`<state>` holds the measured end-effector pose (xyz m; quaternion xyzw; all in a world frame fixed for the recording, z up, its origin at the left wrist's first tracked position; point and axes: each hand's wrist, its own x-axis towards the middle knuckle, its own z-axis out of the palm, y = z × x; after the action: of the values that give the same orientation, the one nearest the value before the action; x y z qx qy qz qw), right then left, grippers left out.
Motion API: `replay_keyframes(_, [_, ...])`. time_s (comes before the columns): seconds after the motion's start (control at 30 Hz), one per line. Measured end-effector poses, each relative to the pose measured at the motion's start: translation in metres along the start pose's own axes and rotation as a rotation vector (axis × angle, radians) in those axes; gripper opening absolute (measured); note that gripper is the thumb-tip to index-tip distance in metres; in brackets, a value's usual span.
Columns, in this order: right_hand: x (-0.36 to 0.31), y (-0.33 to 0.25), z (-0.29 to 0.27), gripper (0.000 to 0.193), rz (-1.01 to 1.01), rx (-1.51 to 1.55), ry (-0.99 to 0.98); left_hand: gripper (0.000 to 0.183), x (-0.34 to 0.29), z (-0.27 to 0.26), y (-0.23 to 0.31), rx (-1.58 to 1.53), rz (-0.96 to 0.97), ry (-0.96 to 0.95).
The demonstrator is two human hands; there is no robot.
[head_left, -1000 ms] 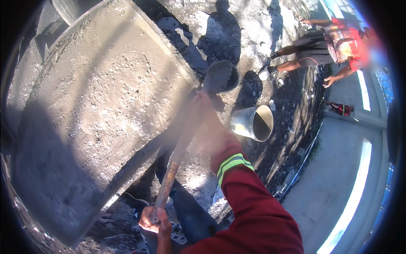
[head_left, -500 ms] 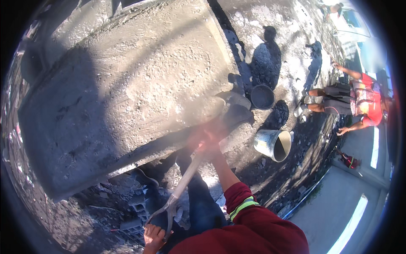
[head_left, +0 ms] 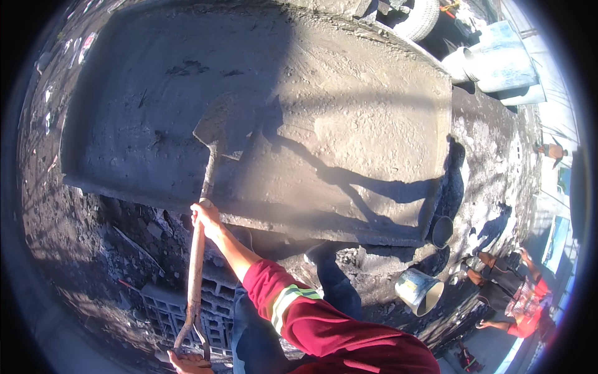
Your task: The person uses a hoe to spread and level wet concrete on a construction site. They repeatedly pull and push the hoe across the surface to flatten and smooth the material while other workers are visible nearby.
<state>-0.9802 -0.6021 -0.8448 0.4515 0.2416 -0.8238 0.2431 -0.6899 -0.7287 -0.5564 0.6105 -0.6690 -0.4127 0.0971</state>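
A shovel (head_left: 195, 268) is gripped in both hands. Closed round its handle end at the lower edge is my left hand (head_left: 189, 363). Farther up, my right hand (head_left: 207, 215) wraps the shaft beside the near edge of a large, shallow mixing trough (head_left: 134, 198). The shovel's blade (head_left: 219, 128), coated in grey, lies in or against the wet grey concrete mix (head_left: 367, 121) in the shaded left half of the trough. How deep the blade sits I cannot tell. Shadows of my arms and the shaft fall across the mix.
Two buckets, a dark one (head_left: 443, 232) and a pale one (head_left: 420, 292), stand off the trough's right end. A person in red (head_left: 523, 302) is beyond them. Hollow blocks (head_left: 187, 311) lie by my legs; a tyre (head_left: 418, 19) and blue-white drum (head_left: 507, 59) stand far right.
The shovel has swung left, from the trough's right end near the buckets to over its left half. Both hands keep hold of it. The view has turned left.
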Motion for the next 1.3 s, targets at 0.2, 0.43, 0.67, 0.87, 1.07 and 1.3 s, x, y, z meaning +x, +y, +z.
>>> replay_keyframes(0.2, [0.164,-0.003,0.081,0.010,-0.093,-0.300,-0.048,0.047,0.064,0.146,-0.069,-0.587,-0.131,0.099])
replay_keyframes(0.43, [0.211,-0.133,0.002,0.012,-0.232,-0.225,-0.095,0.041,0.063,0.248,-0.069,-0.577,-0.069,-0.065])
replay_keyframes(0.67, [0.176,-0.239,-0.131,0.013,-0.292,-0.075,-0.069,0.036,-0.004,0.290,-0.060,-0.449,0.083,-0.251])
replay_keyframes(0.87, [0.110,-0.274,-0.232,0.020,-0.368,0.093,0.057,0.038,-0.038,0.284,-0.027,-0.205,0.349,-0.539])
replay_keyframes(1.07, [0.013,-0.267,-0.247,0.025,-0.440,0.476,-0.099,0.037,-0.029,0.233,0.015,0.022,1.144,-0.627])
replay_keyframes(1.3, [0.059,-0.213,-0.130,0.025,-0.276,0.233,-0.049,0.044,0.031,0.194,-0.010,-0.026,0.507,-0.371])
